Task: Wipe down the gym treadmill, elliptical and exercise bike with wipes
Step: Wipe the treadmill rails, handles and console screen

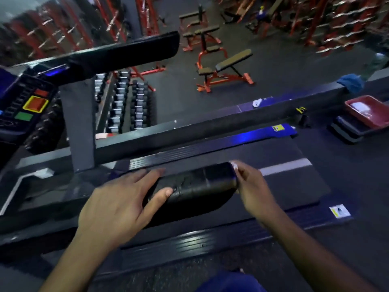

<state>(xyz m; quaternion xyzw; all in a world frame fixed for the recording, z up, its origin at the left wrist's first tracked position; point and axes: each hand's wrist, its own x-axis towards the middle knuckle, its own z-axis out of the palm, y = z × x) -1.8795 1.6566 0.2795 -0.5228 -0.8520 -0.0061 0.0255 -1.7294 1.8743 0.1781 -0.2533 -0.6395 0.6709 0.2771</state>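
I stand beside the treadmill (273,182) and look down across its dark belt. The near padded handrail (202,186) runs between my hands. My left hand (120,205) rests on the rail's left part with its fingers spread and fairly straight and the thumb on top of the padding. At the rail's right end, my right hand (250,186) pinches a small white wipe (233,164) in its fingertips. The console (27,102), with red, yellow-framed and green buttons, is at the left edge. The far handrail (126,53) stretches above it.
A red tray (376,121) holding white wipes sits on stacked steps at the right. A blue cloth (350,82) and a crumpled white piece (257,102) lie on the grey ledge beyond the treadmill. Dumbbell racks (126,102) and red benches (223,70) stand on the floor below.
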